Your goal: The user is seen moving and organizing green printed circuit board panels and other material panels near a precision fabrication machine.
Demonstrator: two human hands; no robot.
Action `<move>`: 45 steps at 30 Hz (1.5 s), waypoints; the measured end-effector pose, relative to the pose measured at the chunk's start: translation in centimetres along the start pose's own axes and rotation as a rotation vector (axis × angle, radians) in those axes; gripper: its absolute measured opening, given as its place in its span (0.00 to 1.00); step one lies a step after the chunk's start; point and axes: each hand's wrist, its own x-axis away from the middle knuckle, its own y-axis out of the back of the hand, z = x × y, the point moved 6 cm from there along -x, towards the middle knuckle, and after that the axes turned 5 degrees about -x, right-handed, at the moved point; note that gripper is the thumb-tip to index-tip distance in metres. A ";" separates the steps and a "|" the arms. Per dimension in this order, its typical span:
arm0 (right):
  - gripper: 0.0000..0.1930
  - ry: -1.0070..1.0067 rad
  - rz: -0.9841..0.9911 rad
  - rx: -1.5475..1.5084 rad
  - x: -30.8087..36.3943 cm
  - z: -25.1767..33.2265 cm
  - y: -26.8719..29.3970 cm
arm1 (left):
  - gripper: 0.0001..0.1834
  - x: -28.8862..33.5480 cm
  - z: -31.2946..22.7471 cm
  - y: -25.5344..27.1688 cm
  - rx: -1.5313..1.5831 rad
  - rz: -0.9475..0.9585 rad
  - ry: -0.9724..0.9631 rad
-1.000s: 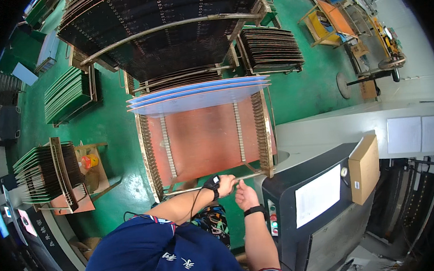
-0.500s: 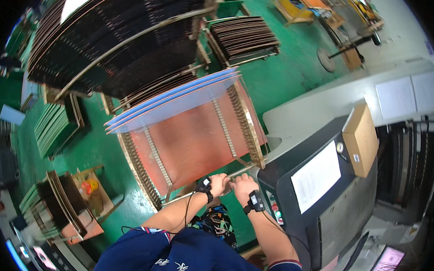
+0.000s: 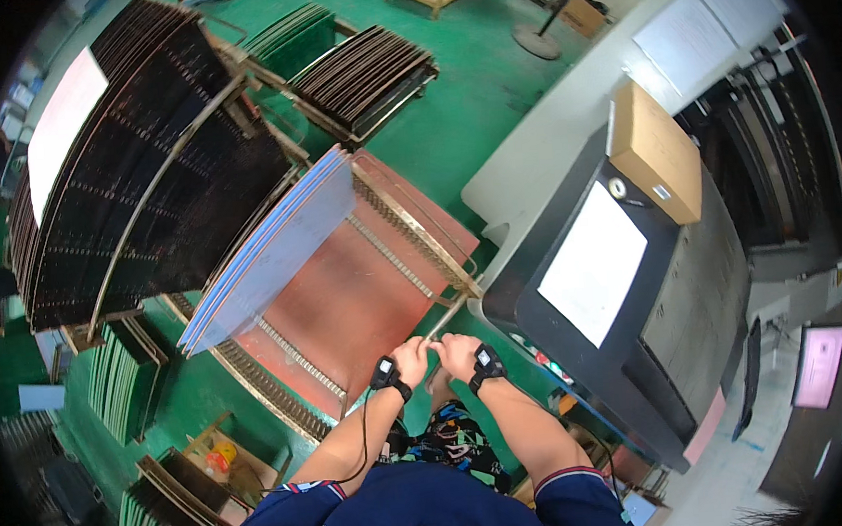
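My left hand [image 3: 411, 362] and my right hand [image 3: 458, 355] sit side by side, fingers wrapped round the metal bar [image 3: 448, 315] at the near end of a rack cart. The cart has slotted rails [image 3: 408, 216] along its sides and a reddish-brown base board [image 3: 322, 293] with slotted strips across it. Several thin blue panels [image 3: 290, 247] stand upright in its far slots. Each wrist wears a black strapped device with a cable. Parts of my fingers are hidden behind my hands.
A tall rack of dark panels [image 3: 160, 173] stands close at the far left. Right of the cart is a black-topped machine [image 3: 581, 350] with a paper sheet [image 3: 595, 264] and a cardboard box [image 3: 660, 157]. Racks of green panels [image 3: 124, 378] and dark panels [image 3: 366, 78] stand on the green floor.
The cart has turned anticlockwise in the view, and its blue panels now slant more steeply. The machine and surrounding racks have swung the same way. Both hands stay on the bar.
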 end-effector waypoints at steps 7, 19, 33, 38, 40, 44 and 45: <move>0.24 -0.189 0.050 -0.356 4.3 -3.0 -1.9 | 0.16 -0.6 0.8 0.6 0.006 0.194 0.032; 0.16 -0.929 -0.296 -0.811 40.0 -29.1 -16.7 | 0.09 9.2 2.9 10.1 -0.222 0.091 -0.039; 0.14 -0.951 -0.210 -0.647 66.9 -27.1 -36.2 | 0.11 26.6 -25.3 -19.3 -0.177 0.983 -0.812; 0.21 -1.568 -0.644 -1.243 71.7 -25.2 -26.6 | 0.13 23.0 -33.8 -24.0 -0.145 0.919 -0.820; 0.23 -1.631 -0.880 -1.080 75.3 -26.4 -25.8 | 0.13 22.6 -36.8 -27.8 -0.132 0.963 -0.848; 0.18 -1.786 -1.211 -0.920 80.8 -29.2 -20.7 | 0.09 22.6 -42.4 -33.6 -0.148 0.794 -1.176; 0.16 -1.830 -1.292 -0.883 82.8 -29.1 -19.6 | 0.08 24.1 -44.0 -35.1 -0.133 0.743 -1.336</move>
